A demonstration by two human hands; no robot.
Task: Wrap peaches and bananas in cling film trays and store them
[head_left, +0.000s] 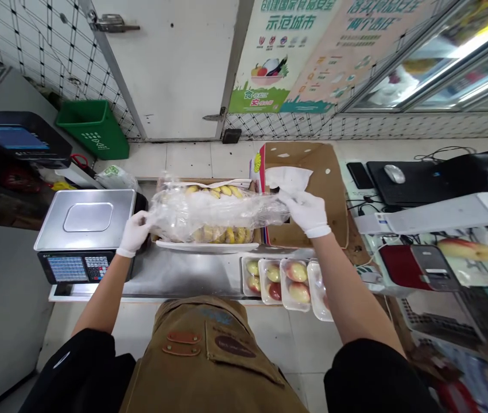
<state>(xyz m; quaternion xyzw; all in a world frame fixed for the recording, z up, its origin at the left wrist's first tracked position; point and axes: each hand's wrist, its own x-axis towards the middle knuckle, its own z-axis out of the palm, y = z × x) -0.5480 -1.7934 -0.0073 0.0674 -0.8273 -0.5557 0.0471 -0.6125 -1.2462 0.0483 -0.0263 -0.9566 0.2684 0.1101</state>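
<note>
Both my hands wear white gloves and stretch a sheet of clear plastic film (218, 209) across a long white tray of small yellow bananas (222, 234). My left hand (135, 231) grips the film's left end, just above the steel scale's right edge. My right hand (306, 213) pinches the gathered right end over a brown cardboard sheet (308, 172). The film blurs the bananas, and its crumpled folds hide part of the bunch. A white paper or cloth (285, 179) lies just beyond my right hand.
A stainless steel counter (184, 275) holds a weighing scale (84, 221) with a keypad at left. Several film-less trays of red-yellow fruit (281, 284) sit near its front edge. At right are a computer mouse (394, 174), a phone and a label printer. A green bin (93, 129) stands behind.
</note>
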